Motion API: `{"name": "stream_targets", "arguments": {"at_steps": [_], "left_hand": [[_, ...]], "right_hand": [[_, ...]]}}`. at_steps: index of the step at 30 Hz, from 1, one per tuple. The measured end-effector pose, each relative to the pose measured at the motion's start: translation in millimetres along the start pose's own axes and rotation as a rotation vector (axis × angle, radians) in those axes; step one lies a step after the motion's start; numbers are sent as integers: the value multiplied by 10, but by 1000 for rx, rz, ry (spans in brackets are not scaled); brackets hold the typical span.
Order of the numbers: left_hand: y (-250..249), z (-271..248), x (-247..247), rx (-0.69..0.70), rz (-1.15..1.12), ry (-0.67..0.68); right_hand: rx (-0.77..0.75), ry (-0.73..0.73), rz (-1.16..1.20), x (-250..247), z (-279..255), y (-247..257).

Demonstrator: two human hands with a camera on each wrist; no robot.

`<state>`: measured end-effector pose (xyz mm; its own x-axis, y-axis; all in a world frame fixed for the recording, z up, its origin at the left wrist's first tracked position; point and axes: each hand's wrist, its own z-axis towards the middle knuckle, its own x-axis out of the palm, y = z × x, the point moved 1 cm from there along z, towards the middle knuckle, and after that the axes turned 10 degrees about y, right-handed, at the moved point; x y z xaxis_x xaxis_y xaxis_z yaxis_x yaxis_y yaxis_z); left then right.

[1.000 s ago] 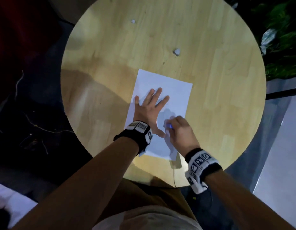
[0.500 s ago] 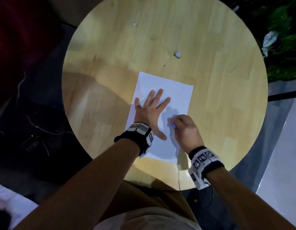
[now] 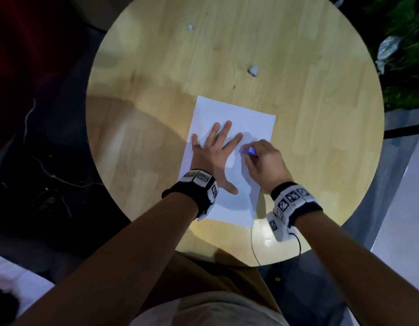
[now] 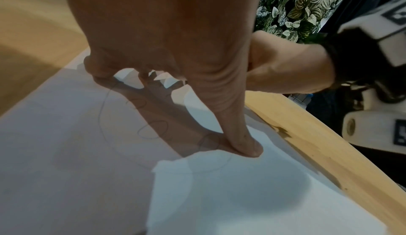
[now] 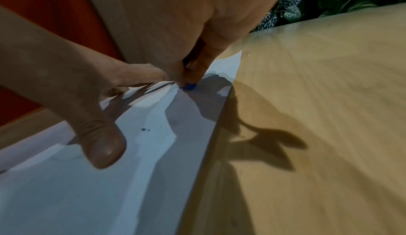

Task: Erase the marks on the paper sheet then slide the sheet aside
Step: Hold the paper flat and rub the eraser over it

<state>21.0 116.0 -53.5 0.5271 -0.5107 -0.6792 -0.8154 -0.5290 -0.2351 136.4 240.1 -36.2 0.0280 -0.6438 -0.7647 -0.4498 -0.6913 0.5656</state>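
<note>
On the round table (image 3: 309,114) lies the sheet (image 3: 236,118), the left hand (image 3: 212,154) spread flat on it; the right hand (image 3: 266,164) pinches a blue eraser (image 3: 251,151) against its right part.

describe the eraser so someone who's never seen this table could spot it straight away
Start at the round wooden table and find the white paper sheet near its front edge. The right hand sits at the sheet's right side, and the eraser is the small blue piece pinched in its fingertips, unlike the two pale scraps lying farther back.
</note>
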Motion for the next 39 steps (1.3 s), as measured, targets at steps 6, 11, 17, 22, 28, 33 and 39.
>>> {"name": "stream_targets", "arguments": {"at_steps": [6, 11, 17, 22, 28, 33, 39], "left_hand": [[-13, 0, 12, -9, -4, -16], [-10, 4, -11, -3, 0, 1], [-5, -2, 29, -1, -8, -29], [-8, 1, -7, -3, -11, -9], [6, -10, 29, -5, -16, -42], [-14, -1, -12, -15, 9, -5], [2, -22, 18, -4, -4, -48]], "right_hand": [[5, 69, 50, 234, -431, 176], [-29, 29, -3, -33, 115, 62], [3, 58, 84, 202, -344, 210], [28, -5, 13, -91, 227, 68], [18, 64, 88, 205, -238, 198], [5, -13, 0, -67, 280, 31], [29, -39, 104, 189, -254, 169]]}}
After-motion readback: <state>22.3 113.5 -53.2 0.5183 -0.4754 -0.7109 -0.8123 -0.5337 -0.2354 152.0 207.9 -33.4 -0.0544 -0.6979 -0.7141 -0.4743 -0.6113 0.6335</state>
